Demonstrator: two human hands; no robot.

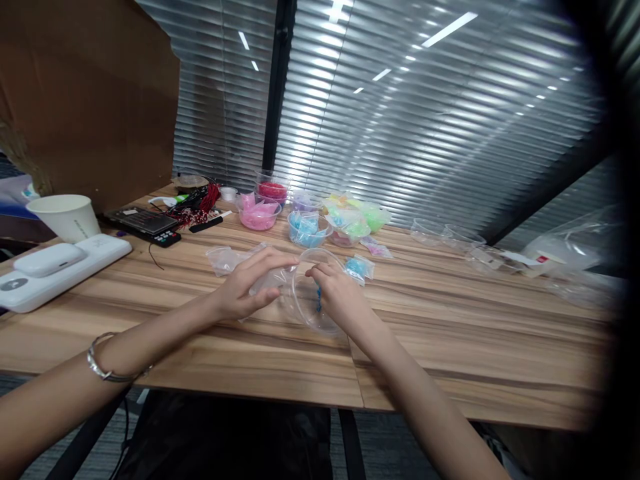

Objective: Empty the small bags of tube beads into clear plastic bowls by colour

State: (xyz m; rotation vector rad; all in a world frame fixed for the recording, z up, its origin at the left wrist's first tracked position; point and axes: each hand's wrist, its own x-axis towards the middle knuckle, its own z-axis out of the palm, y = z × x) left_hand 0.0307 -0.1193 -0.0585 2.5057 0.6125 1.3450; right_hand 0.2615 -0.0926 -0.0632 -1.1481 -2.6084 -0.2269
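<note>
Two grips meet at one clear bowl (303,309), tipped onto its side between them. The left grip (247,283) is wide, thumb and fingers apart, its fingertips at the bowl's upper rim; whether they touch it I cannot tell. The right grip (339,291) is curled inside the mouth; what it pinches, if anything, is hidden. Blue pieces (319,300) lie in the bowl beside it. The bowl's axis runs sideways, base toward the left grip, mouth toward the right grip and the wearer.

One clear bag (224,260) lies beyond the left grip, and one blue-filled bag (358,268) just beyond the right. Farther out stand one pink-filled tub (259,226) and one blue-filled tub (307,243). Open wood on the table (440,340) stretches rightward from the right grip; the near edge runs below both.
</note>
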